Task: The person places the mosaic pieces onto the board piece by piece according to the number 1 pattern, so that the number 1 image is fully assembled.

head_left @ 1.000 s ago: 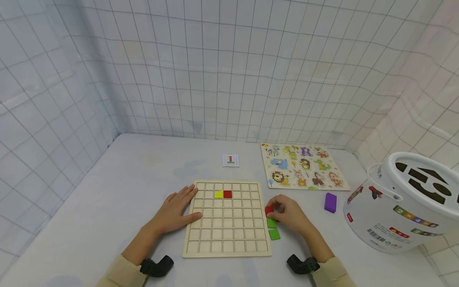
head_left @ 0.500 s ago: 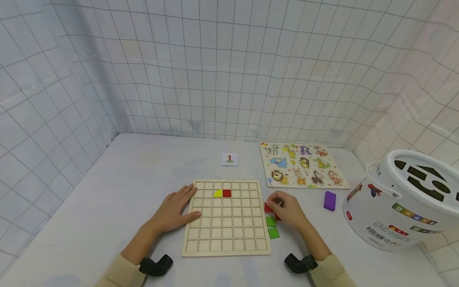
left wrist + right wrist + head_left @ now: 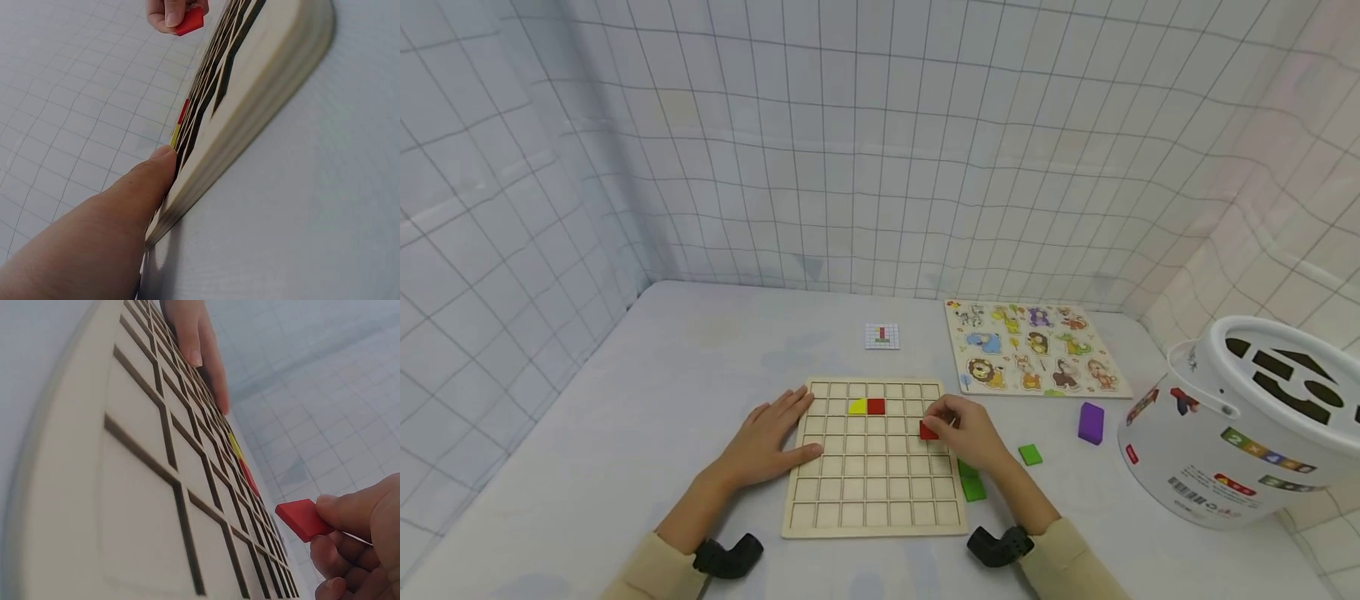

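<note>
A wooden grid board (image 3: 842, 492) lies flat on the table. My left hand (image 3: 766, 443) rests on its left edge with the fingers spread out straight. In the upper part of the grid, a yellow tile with a curved side (image 3: 857, 407) sits beside a red square tile (image 3: 876, 407). My right hand (image 3: 972, 435) pinches another red square tile (image 3: 304, 519) between thumb and fingers, over the board's right side; the right wrist view shows this tile tilted and raised above the grid. Green square tiles (image 3: 973, 487) lie by the board's right edge, partly covered by the right hand and wrist.
One more green tile (image 3: 1030, 454) lies right of my right forearm. A small pattern card (image 3: 882, 336) is behind the board. Farther right are an animal puzzle board (image 3: 1015, 367), a purple block (image 3: 1091, 423) and a white bucket (image 3: 1195, 467) with a cut-out lid.
My right hand has picked up a red tile from beside the board and carried it left over the grid. The separate green tile has come into view. My left hand stays put.
</note>
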A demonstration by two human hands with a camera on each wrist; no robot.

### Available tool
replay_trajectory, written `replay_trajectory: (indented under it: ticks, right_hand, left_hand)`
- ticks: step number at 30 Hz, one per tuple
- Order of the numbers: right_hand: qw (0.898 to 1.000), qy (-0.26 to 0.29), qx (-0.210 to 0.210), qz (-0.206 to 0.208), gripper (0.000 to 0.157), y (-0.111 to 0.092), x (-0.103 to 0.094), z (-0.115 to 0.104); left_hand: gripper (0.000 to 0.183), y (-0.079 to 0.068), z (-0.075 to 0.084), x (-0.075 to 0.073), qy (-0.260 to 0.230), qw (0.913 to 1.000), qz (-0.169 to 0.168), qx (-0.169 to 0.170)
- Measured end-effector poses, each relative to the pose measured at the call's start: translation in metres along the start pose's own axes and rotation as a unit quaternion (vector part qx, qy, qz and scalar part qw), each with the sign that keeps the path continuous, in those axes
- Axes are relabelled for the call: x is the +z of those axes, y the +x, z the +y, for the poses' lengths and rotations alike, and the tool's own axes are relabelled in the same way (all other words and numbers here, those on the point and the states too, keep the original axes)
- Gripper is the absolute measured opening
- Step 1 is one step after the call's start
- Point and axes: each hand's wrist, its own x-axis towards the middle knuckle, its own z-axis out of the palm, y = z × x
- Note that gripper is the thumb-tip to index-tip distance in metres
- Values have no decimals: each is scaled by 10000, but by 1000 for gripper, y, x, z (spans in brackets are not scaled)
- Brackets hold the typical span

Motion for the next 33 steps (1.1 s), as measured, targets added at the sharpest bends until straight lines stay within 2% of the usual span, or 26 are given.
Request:
replay_trajectory:
  ticks: [7,14,25,33]
  right_hand:
    - [9992,278,-150,-248,12,12,18,-8]
    - [9985,300,-281,-355,9,23,31,-14]
    - [9989,159,-184,-399,9,35,41,-25]
    - [9992,93,-11,-391,5,37,47,-21]
  left_hand:
    - [84,1,0,-2,-23,10000,12,-10]
    - [84,0,-1,-2,0,10000,25,-26]
    - [84,1,0,-1,16,10000,-20,0]
    - [84,0,-1,0,-7,10000,-38,9]
